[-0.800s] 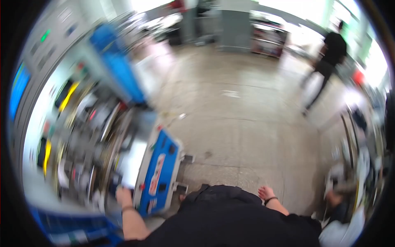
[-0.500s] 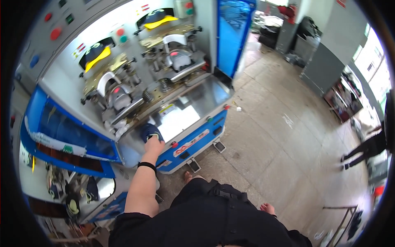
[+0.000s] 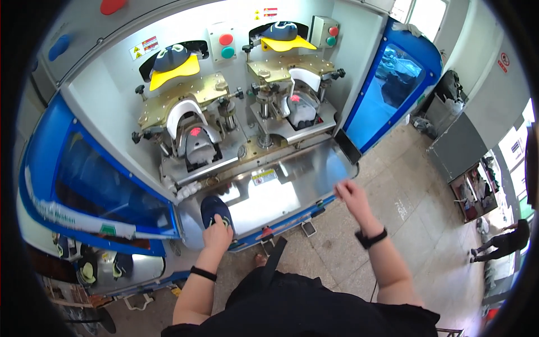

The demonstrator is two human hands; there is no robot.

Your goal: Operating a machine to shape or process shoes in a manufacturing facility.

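My left hand (image 3: pixel 218 235) is closed on the near end of a navy shoe upper (image 3: pixel 215 209), which lies at the left of the machine's shiny metal tray (image 3: pixel 297 190). My right hand (image 3: pixel 352 197) hangs in the air beyond the tray's right front corner, fingers curled, with nothing visible in them. Behind the tray stand two moulding stations, a left mould (image 3: pixel 199 147) and a right mould (image 3: pixel 302 109), each with a red light spot. Above them sit two navy pieces with yellow flaps, a left one (image 3: pixel 175 66) and a right one (image 3: pixel 283 38).
Blue windowed doors flank the bay: a left door (image 3: pixel 112 180) and a right door (image 3: pixel 393 78). Red and green buttons (image 3: pixel 226 45) are on the back wall. Several navy pieces (image 3: pixel 122 265) lie on a neighbouring machine. A person (image 3: pixel 502 241) in dark clothes is far right.
My view has shifted closer to the machine and its moulds. My right hand has come up from beside my body to near the tray's right corner. The left still grips the shoe upper.
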